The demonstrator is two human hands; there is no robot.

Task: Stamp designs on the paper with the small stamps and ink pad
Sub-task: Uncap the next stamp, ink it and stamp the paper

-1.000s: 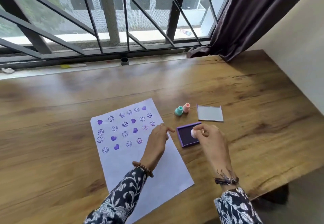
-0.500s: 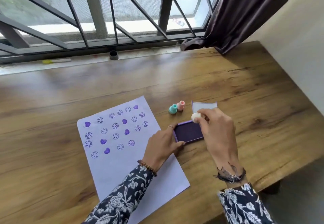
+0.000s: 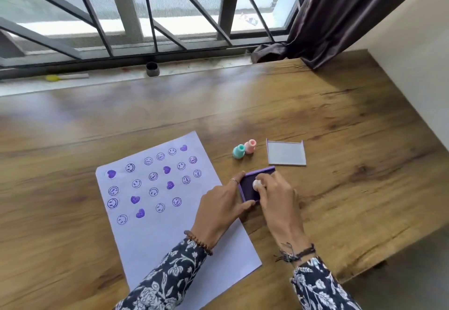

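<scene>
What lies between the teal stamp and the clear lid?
The pink stamp, close beside the teal stamp; bare table up to the lid. Head view.

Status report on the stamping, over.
Right hand pinches white stamp on ink pad. Left hand holds the pad's edge. Paper partly stamped. Nothing blocking.

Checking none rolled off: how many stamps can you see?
3. A teal stamp and a pink stamp stand together beyond the ink pad; the right hand holds a white stamp on it. More may be hidden.
</scene>
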